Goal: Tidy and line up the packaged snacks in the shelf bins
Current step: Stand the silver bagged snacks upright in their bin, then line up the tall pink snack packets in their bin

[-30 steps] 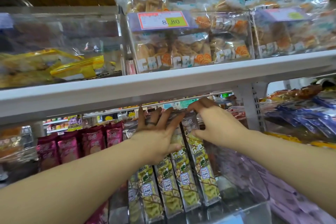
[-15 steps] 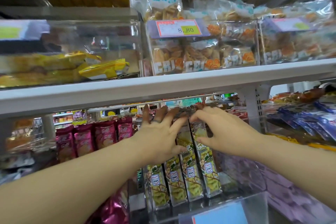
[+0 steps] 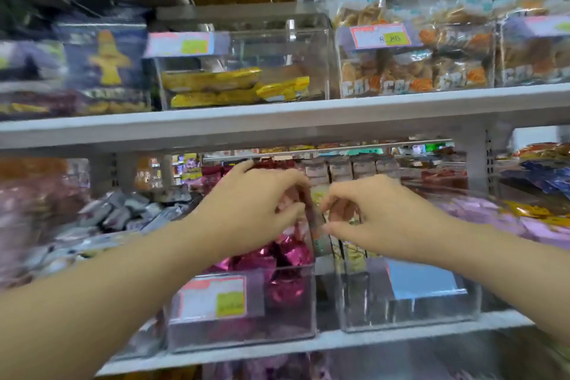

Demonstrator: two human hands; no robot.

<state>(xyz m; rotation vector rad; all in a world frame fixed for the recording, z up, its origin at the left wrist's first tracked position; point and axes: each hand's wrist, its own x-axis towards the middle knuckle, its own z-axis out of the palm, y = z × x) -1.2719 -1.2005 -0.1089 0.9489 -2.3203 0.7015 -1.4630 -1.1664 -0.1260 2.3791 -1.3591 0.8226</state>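
A red-bordered white price label with a yellow patch [image 3: 381,37], stuck on the clear plastic bin [image 3: 338,71] at upper right, reads "8.80". The transparent biscuit bags [image 3: 398,77] inside show large white letters "CRI", repeated along the row. The pink-edged label [image 3: 182,45] on the neighbouring bin and the white label [image 3: 212,298] on the lower bin are too blurred to read.

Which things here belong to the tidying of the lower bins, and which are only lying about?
In the job: left hand, right hand, narrow snack packet pinched between them, magenta foil packets, clear bin with blue label.

Only lying about: yellow packets, cracker bags and 8.80 price tag above; grey-white packets.
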